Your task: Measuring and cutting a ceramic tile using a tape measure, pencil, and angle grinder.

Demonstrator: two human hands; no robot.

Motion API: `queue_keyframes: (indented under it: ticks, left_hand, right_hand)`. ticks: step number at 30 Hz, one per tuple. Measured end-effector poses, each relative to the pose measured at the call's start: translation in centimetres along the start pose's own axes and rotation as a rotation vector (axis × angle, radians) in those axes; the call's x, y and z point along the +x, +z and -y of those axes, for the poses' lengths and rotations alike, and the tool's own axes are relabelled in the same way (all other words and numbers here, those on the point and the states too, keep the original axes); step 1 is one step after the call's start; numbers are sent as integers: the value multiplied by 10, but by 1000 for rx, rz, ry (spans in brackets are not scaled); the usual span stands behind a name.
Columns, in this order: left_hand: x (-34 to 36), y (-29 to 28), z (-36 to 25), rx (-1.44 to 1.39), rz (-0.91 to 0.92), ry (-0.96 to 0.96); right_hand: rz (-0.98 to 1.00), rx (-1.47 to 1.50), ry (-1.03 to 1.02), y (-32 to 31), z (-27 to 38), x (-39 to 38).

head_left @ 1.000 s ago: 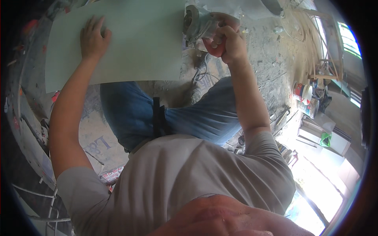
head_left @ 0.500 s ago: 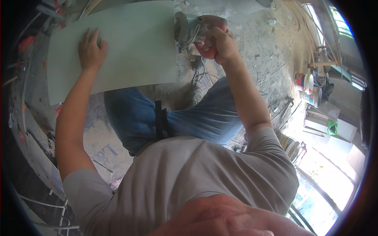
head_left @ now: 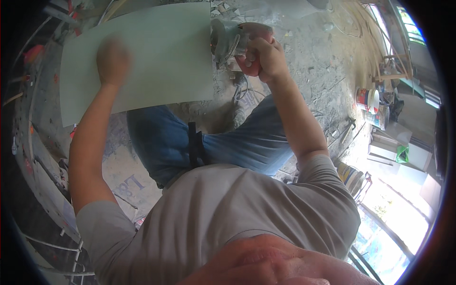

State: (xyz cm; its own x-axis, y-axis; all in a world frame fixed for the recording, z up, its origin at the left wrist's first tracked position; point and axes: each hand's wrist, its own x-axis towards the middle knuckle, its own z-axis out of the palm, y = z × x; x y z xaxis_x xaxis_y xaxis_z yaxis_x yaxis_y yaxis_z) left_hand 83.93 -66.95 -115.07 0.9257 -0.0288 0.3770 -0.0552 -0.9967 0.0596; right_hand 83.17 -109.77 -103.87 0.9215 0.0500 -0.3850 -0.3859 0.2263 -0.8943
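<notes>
A large pale, flat sheet (head_left: 161,52) lies in front of me, beyond my knees. My left hand (head_left: 113,61) is over the left part of this sheet, and its fingers are smeared by motion. Whether it presses on the surface cannot be made out. At the sheet's right edge is a dusty handheld power saw (head_left: 227,42) with a grey body and a red looped handle. My right hand (head_left: 270,61) is closed around that handle. The saw's blade is hidden from view, and its grey front end meets or nearly meets the sheet's edge.
Dusty, debris-strewn ground (head_left: 313,61) surrounds the sheet. Off to the right stand a white-and-red bucket (head_left: 365,99) and a yellowish bucket (head_left: 350,175). A cable (head_left: 241,90) lies near my right knee. White metal bars (head_left: 71,256) are at the lower left.
My left hand has gone from spread fingers flat on the sheet to a motion blur. The sheet and the saw have shifted very slightly toward me; the right hand keeps its grip.
</notes>
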Motion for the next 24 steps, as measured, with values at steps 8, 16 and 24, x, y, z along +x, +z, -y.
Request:
queue_keyframes:
  ticks: [8,16,24]
  left_hand:
    - [-3,2,1,-1,6,-9]
    - [-2,0,-4,19,2,-9]
    - [0,2,-1,16,-12,-13]
  right_hand:
    - [44,30,-7,0,-5,-4]
    - [11,38,34,-7,-12,-7]
    - [45,-2,11,-7,-11,-15]
